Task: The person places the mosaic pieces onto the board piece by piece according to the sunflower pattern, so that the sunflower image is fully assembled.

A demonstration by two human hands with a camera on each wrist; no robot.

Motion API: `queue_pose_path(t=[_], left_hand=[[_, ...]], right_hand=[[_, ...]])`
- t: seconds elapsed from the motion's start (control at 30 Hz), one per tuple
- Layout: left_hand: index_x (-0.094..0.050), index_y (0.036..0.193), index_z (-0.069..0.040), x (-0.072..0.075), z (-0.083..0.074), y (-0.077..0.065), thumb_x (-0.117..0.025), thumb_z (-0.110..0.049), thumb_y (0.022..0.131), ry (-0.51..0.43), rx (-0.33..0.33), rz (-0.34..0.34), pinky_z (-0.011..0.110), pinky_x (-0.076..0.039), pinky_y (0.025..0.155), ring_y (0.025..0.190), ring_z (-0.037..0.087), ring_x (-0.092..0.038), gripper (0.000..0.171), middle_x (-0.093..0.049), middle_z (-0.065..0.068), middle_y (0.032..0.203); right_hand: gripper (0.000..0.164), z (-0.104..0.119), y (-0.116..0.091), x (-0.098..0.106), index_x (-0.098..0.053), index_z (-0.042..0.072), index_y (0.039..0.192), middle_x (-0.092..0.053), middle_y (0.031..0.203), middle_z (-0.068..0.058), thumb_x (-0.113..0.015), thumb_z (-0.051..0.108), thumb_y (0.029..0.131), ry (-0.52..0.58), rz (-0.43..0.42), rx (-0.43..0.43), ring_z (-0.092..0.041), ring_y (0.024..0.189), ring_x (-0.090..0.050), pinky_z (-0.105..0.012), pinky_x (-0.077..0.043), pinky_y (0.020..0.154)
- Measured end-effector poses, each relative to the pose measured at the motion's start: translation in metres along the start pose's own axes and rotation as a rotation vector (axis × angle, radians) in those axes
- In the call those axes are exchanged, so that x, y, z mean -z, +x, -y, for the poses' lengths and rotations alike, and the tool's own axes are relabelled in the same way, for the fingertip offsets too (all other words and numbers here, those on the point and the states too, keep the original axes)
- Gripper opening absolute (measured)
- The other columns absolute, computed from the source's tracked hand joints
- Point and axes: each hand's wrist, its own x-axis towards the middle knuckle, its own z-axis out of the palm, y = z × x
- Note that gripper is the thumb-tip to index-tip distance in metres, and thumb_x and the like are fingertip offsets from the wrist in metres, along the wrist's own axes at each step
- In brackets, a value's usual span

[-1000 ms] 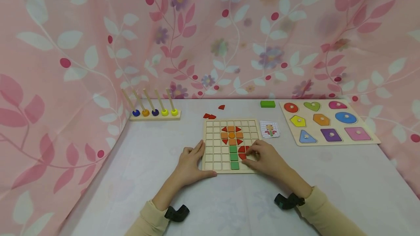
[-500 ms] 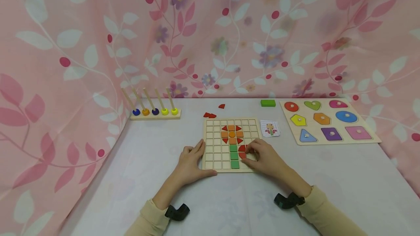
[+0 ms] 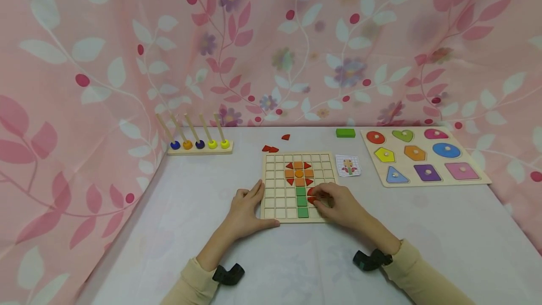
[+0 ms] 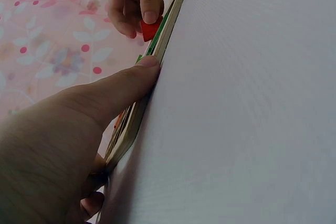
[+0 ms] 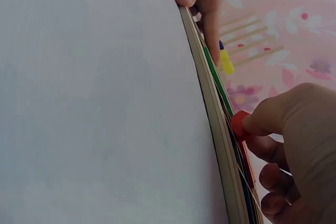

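The wooden grid board (image 3: pixel 275 196) lies on the table with square cells. On it, orange squares (image 3: pixel 298 165) surround an orange round tile, with small red triangles at the corners. Green squares (image 3: pixel 301 191) form a column below. My left hand (image 3: pixel 244 215) braces the board's near left corner, index finger along the left side and thumb straight on the front edge. My right hand (image 3: pixel 338 204) pinches a red tile (image 5: pixel 240 125) with thumb and fingertips, tilted up at the board's surface in the right wrist view. Other red tiles are partly hidden beneath this hand.
Loose red tiles (image 3: pixel 273 149) lie behind the board. A pattern card (image 3: pixel 348 166) sits at its right and a green block (image 3: pixel 345 133) farther back. A peg stand (image 3: pixel 200 151) with beads is back left, a knobbed shape puzzle (image 3: pixel 423 159) back right.
My right fingertips have shifted slightly left over the red tiles, covering more of them, and a red tile is tilted between them. My left hand has kept its place on the board.
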Motion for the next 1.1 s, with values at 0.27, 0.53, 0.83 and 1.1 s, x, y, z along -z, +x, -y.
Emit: queue_pose_path(t=[0.27, 0.53, 0.83, 1.1], left_hand=[[-0.033, 0.166, -0.008, -0.001, 0.001, 0.0, -0.087, -0.068, 0.075, -0.005, 0.008, 0.002, 0.044, -0.035, 0.098, 0.121, 0.026, -0.037, 0.122, -0.023, 0.003, 0.176], [-0.032, 0.166, -0.008, 0.0, 0.0, 0.0, -0.087, -0.068, 0.075, -0.006, 0.007, 0.008, 0.044, -0.035, 0.099, 0.122, 0.026, -0.036, 0.122, -0.023, 0.003, 0.177], [-0.033, 0.166, -0.008, 0.0, 0.0, 0.0, -0.087, -0.067, 0.076, -0.005, 0.008, 0.006, 0.044, -0.035, 0.098, 0.121, 0.027, -0.037, 0.121, -0.023, 0.003, 0.177], [-0.033, 0.166, -0.007, -0.001, 0.001, 0.001, -0.087, -0.068, 0.076, 0.009, -0.001, 0.002, 0.045, -0.036, 0.099, 0.122, 0.027, -0.037, 0.121, -0.023, 0.005, 0.177]], right_hand=[[0.026, -0.001, 0.0, 0.013, -0.082, 0.016, 0.112, -0.062, 0.091, 0.011, -0.073, 0.005, 0.091, -0.088, 0.099, -0.064, -0.012, 0.083, -0.052, -0.026, -0.045, 0.071], [0.023, -0.003, 0.001, 0.017, -0.08, 0.018, 0.108, -0.067, 0.097, 0.01, -0.072, 0.006, 0.091, -0.064, 0.14, -0.096, -0.013, 0.089, -0.055, -0.027, -0.05, 0.078], [0.014, -0.003, 0.001, 0.017, -0.077, 0.016, 0.107, -0.071, 0.1, 0.006, -0.075, 0.007, 0.097, -0.036, 0.092, -0.094, -0.013, 0.087, -0.055, -0.026, -0.049, 0.076], [0.018, -0.003, 0.006, 0.011, -0.08, 0.012, 0.117, -0.076, 0.109, 0.005, -0.072, 0.01, 0.101, -0.035, 0.108, -0.043, -0.012, 0.096, -0.062, -0.031, -0.055, 0.088]])
